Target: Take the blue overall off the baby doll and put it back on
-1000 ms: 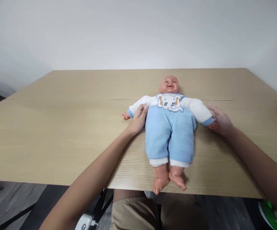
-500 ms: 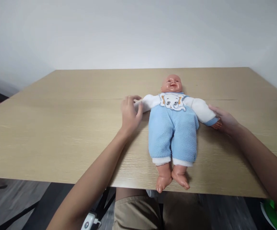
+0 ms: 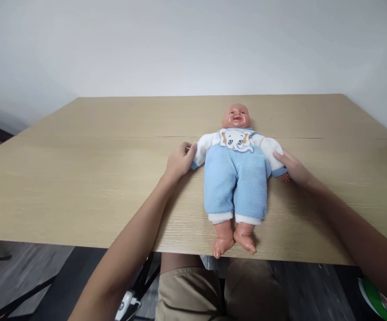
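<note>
A baby doll (image 3: 236,178) lies on its back on the wooden table (image 3: 80,178), head away from me, feet at the near edge. It wears fuzzy light-blue trousers and a white top with an elephant picture. My left hand (image 3: 179,161) is closed around the end of the doll's left-side sleeve, covering its little hand. My right hand (image 3: 292,168) rests on the other sleeve's cuff, fingers curled over it, with the doll's small hand showing just beneath.
A plain white wall rises behind the table. My knees in tan trousers (image 3: 193,290) show under the near edge. A green and white object (image 3: 376,301) lies on the floor at the lower right. A white device (image 3: 125,307) sits by the table leg.
Both doll arms have been drawn in closer to its body. My left hand went from hovering open over the sleeve to gripping its end. My right hand slid inward along the other sleeve.
</note>
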A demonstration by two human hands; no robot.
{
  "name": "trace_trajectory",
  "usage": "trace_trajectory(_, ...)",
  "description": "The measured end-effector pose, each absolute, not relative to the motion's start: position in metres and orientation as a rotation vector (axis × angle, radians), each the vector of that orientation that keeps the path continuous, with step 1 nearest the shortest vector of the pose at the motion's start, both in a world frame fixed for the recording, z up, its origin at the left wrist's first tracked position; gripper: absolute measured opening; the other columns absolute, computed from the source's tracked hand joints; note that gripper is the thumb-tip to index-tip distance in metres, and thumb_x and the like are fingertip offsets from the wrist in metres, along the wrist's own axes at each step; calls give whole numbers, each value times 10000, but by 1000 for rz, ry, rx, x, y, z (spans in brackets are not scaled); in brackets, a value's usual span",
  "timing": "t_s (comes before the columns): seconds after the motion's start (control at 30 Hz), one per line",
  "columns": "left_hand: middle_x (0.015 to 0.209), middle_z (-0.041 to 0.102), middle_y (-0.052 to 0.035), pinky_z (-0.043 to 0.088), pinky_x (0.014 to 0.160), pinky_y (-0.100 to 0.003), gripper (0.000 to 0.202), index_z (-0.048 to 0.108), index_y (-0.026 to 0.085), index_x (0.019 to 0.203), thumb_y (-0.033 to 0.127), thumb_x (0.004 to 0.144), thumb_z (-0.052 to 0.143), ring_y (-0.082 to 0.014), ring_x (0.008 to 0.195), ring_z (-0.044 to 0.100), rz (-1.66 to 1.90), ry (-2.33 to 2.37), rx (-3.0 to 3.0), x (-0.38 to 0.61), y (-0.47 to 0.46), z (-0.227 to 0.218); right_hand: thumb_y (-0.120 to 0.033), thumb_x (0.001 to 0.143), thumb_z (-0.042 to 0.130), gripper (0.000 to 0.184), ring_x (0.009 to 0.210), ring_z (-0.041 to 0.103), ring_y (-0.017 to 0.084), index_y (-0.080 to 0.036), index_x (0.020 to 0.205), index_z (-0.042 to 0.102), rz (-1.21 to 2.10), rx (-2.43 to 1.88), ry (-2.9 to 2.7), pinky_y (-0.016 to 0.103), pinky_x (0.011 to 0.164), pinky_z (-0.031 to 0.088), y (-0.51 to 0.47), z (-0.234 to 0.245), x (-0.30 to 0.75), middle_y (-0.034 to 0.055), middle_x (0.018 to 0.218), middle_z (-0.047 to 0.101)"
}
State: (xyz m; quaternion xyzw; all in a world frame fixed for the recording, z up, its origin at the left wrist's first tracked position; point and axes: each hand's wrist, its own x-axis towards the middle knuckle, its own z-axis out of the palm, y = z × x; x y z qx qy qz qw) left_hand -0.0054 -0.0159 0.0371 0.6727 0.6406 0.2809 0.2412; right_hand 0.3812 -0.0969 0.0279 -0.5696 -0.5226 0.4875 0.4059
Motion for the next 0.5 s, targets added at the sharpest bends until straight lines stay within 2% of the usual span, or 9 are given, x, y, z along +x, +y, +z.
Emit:
trace_trajectory(0.03,963,800,-123,573,875,-436,596,681,221,1053,739,1075,387,-335,988,758,729,1707,1813,0,-18,38,-734,944,702,494,362,419,162,-256,1056,653,1212,-1440,-1290,295,355,328,-97,26,376,-81,487,512)
trace_trajectory(0.1,912,789,-133,582,865,-444,674,676,214,985,791,1067,336,-351,964,761,689,1608,1792,14,-23,39,-707,954,680,489,474,569,208,-246,1118,693,1131,-1415,-1234,329,438,469,-96,22,361,-40,578,609)
trace_trajectory(0.17,1027,816,-168,583,950,-468,708,701,196,1031,792,1070,322,-385,1073,768,704,1526,1796,32,-29,40,-663,967,663,507,801,761,287,-237,1234,724,1005,-1359,-1202,403,686,643,-94,19,344,36,848,777)
trace_trajectory(0.23,1199,821,-196,557,1055,-491,723,720,179,1156,773,1084,314,-413,1228,745,751,1482,1771,47,-34,44,-629,976,651,554,1197,761,336,-248,1374,709,904,-1313,-1179,469,996,656,-94,18,325,80,1215,822)
trace_trajectory(0.3,1298,804,-209,529,1104,-506,723,728,174,1208,757,1094,316,-426,1307,715,788,1492,1743,54,-40,51,-614,978,645,593,1381,687,329,-277,1465,669,870,-1300,-1150,481,1151,595,-99,21,312,72,1434,769)
trace_trajectory(0.37,1274,808,-205,534,1076,-505,715,743,175,1158,765,1093,345,-423,1270,722,815,1524,1729,53,-47,62,-606,973,651,611,1369,690,303,-304,1504,636,889,-1315,-1103,444,1135,605,-111,30,304,54,1477,749)
trace_trajectory(0.4,1234,816,-195,544,1043,-495,705,746,178,1123,773,1089,370,-412,1223,734,834,1530,1725,49,-52,68,-601,972,656,619,1312,714,290,-311,1518,619,914,-1336,-1086,411,1065,637,-120,37,303,48,1443,761)
trace_trajectory(0.47,1139,826,-172,560,974,-471,684,745,187,1053,794,1076,431,-382,1123,747,895,1514,1711,41,-67,78,-589,974,671,641,1142,759,265,-314,1546,583,984,-1399,-1060,331,840,673,-144,53,302,41,1303,796)
trace_trajectory(0.5,1099,825,-161,564,950,-463,671,740,193,1029,801,1069,460,-369,1086,748,936,1495,1701,38,-79,83,-586,975,676,654,1049,768,255,-313,1559,564,1014,-1433,-1049,296,713,654,-158,62,302,37,1219,805)
